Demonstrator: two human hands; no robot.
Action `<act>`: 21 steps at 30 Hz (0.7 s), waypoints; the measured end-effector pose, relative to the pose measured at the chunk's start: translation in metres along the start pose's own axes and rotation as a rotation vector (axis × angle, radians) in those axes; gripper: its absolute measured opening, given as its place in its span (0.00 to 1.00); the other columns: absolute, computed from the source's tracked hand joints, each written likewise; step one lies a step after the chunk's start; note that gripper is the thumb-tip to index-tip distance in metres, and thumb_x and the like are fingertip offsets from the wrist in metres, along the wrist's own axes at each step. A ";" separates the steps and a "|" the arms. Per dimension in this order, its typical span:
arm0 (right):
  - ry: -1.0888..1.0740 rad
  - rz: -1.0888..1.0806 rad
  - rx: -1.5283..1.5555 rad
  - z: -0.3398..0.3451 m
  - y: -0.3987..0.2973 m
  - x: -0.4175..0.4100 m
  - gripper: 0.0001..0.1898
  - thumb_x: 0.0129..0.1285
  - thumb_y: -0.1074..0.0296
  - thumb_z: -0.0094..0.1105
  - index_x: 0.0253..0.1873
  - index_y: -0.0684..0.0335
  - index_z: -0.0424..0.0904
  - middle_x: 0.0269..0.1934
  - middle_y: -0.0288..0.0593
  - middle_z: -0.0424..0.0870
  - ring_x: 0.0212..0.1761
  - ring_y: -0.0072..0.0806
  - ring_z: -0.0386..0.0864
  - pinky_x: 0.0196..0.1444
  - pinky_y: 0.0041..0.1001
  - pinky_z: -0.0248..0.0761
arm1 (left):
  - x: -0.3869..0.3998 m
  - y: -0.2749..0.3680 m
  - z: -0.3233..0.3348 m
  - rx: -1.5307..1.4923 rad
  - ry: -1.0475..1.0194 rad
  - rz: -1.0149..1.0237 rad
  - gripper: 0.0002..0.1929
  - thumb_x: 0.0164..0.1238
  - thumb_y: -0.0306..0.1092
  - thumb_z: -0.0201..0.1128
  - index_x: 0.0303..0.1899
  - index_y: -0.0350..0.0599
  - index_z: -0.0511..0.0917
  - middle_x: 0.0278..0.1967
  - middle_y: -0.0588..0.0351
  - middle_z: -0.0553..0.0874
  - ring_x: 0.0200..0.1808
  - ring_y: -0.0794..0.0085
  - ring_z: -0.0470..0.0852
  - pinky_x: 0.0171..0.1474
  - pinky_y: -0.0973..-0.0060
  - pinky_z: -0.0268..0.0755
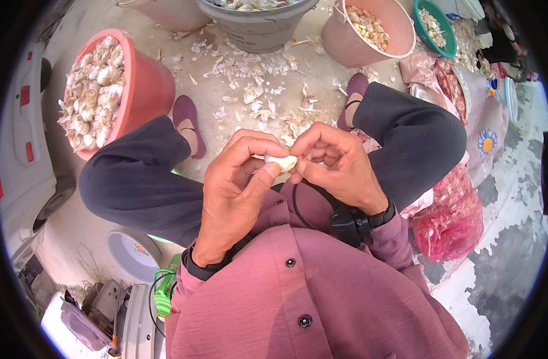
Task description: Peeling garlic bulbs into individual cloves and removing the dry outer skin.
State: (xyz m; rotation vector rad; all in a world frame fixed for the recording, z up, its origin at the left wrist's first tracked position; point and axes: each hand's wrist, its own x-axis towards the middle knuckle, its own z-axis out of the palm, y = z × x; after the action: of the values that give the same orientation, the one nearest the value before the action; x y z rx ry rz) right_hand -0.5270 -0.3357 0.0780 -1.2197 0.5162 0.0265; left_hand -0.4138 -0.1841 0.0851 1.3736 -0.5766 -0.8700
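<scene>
Between my two hands, above my lap, is a partly peeled garlic clove (pixel 286 162) with a white rounded side and a yellowish end. My left hand (pixel 240 179) grips it between thumb and fingers. The thumb and index fingertip of my right hand (pixel 339 164) pinch at its yellowish end. A red tub (pixel 150 89) full of unpeeled garlic bulbs (pixel 96 94) stands to the left. Garlic skins (pixel 260 96) lie scattered over the concrete floor between my shoes.
A grey tub (pixel 260 27) stands ahead, with a pink bucket (pixel 345 42) of cloves and a green basin (pixel 451 42) to its right. Pink mesh sacks (pixel 453 220) lie at my right. At my left are a grey basin (pixel 132 256) and a white car (pixel 25 148).
</scene>
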 end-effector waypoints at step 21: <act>0.124 -0.004 -0.074 0.008 -0.001 0.000 0.04 0.64 0.76 0.61 0.40 0.69 0.82 0.28 0.37 0.84 0.27 0.16 0.80 0.31 0.17 0.73 | -0.002 0.003 0.007 -0.062 0.113 -0.110 0.08 0.69 0.20 0.61 0.47 0.33 0.78 0.47 0.55 0.76 0.46 0.77 0.80 0.47 0.80 0.75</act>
State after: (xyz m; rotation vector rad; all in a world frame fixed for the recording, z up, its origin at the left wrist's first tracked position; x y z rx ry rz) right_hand -0.5234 -0.3290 0.0809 -1.3000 0.6254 -0.0346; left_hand -0.4194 -0.1865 0.0895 1.3985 -0.3869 -0.8846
